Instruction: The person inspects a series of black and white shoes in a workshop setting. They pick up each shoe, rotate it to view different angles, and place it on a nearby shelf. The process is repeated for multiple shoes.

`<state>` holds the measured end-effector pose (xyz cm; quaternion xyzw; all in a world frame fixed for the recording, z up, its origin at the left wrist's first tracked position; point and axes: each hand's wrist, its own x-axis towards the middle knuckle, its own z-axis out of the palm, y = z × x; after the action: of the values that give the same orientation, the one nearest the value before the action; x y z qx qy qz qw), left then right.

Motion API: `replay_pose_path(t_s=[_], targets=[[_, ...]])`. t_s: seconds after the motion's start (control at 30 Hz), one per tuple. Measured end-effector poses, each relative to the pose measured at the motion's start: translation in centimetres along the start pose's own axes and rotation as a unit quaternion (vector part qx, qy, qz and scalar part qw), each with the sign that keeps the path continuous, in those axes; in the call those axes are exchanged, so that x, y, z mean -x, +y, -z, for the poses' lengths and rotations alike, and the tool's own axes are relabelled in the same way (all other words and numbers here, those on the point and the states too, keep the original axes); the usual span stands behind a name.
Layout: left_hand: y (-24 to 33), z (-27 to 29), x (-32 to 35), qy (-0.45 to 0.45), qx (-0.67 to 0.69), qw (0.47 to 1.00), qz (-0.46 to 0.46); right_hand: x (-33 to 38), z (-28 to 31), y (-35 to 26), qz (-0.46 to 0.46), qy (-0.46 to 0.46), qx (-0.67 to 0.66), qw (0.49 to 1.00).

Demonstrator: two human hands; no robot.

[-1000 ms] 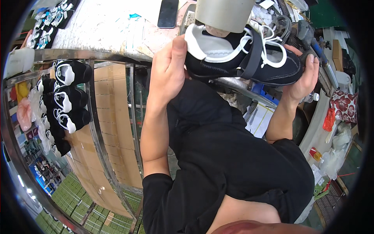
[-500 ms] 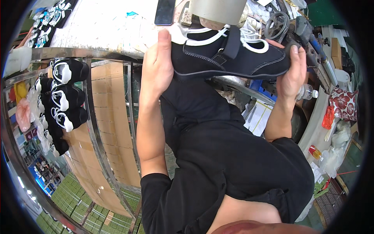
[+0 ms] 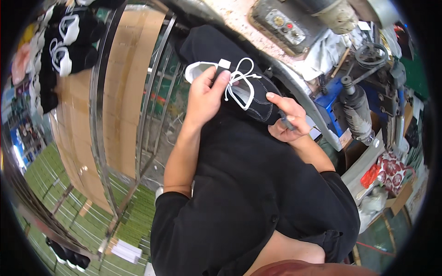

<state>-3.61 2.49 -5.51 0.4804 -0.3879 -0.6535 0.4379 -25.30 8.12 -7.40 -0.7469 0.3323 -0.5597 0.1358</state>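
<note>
A black shoe (image 3: 262,94) with white stitching and tied white laces (image 3: 246,94) lies tilted over my lap, its heel to the left and toe to the right. My left hand (image 3: 206,97) is closed on it near the opening, the thumb pressing by the laces. The white lining (image 3: 195,70) shows at the heel. At the toe, my right hand (image 3: 290,118) has its index finger against the upper. Its curled fingers grip a small dark grey object (image 3: 287,121), mostly hidden, whose kind I cannot make out.
To the left, black-and-white shoes (image 3: 69,46) hang on a metal rack (image 3: 99,92) beside cardboard sheets (image 3: 126,87). A workbench (image 3: 235,14) with a control box (image 3: 281,27) stands ahead. A machine with a handwheel (image 3: 370,55) is at the right.
The shoe has come down from above the bench to my lap and turned, laces now facing up. Both hands moved down and closer together with it. My view has swung right.
</note>
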Motion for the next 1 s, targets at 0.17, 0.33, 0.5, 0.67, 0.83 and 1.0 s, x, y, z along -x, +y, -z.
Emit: replay_pose_path(t_s=[0.17, 0.33, 0.5, 0.67, 0.83, 1.0], targets=[[0.5, 6.0, 2.1, -0.082, -0.162, 0.978, -0.104, 0.6, 0.5, -2.1, -0.094, -0.055, -0.168, 0.98], [2.6, 6.4, 1.5, -0.218, -0.224, 0.933, -0.18, -3.6, 0.8, -2.4, -0.254, -0.086, -0.121, 0.956], [2.4, 4.3, 1.4, -0.263, -0.213, 0.92, -0.198, -9.0, 0.0, -1.4, -0.096, -0.18, -0.05, 0.978], [2.8, 3.5, 0.6, -0.319, -0.242, 0.893, -0.207, -9.7, -0.6, -0.5, -0.009, -0.257, -0.016, 0.966], [2.3, 3.0, 0.9, -0.315, -0.241, 0.893, -0.213, -9.0, 0.5, 0.5, -0.002, -0.27, 0.002, 0.963], [2.3, 2.8, 0.5, -0.322, -0.237, 0.893, -0.207, -9.6, 0.6, 0.2, -0.034, -0.217, -0.027, 0.975]])
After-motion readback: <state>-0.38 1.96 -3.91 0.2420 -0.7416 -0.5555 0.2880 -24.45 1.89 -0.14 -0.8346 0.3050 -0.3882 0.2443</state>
